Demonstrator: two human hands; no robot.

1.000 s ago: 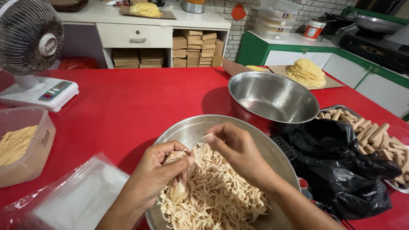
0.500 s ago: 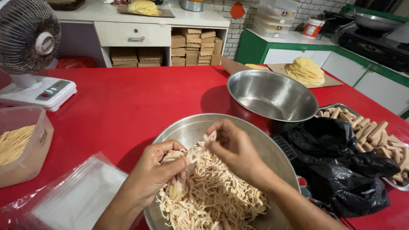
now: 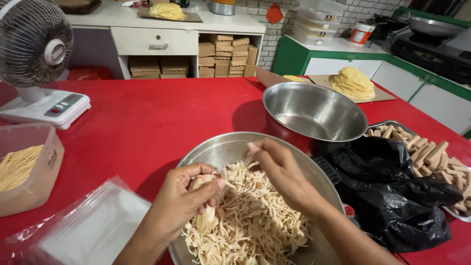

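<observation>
Lying under both hands: pale strips

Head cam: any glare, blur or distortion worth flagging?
Head view: sharp overall; soft glare on the empty steel bowl and the red table; wide-angle bending at the edges, seen in the fan; left hand and right hand cast soft shadows over the pale strips; no obvious motion blur.

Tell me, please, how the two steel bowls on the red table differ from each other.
The near bowl holds a heap of pale strips; the far bowl holds none. The left hand and right hand work in the near bowl; nothing touches the far bowl. The near bowl looks wider and shallower, the far bowl deeper. Both are round, shiny metal.
</observation>
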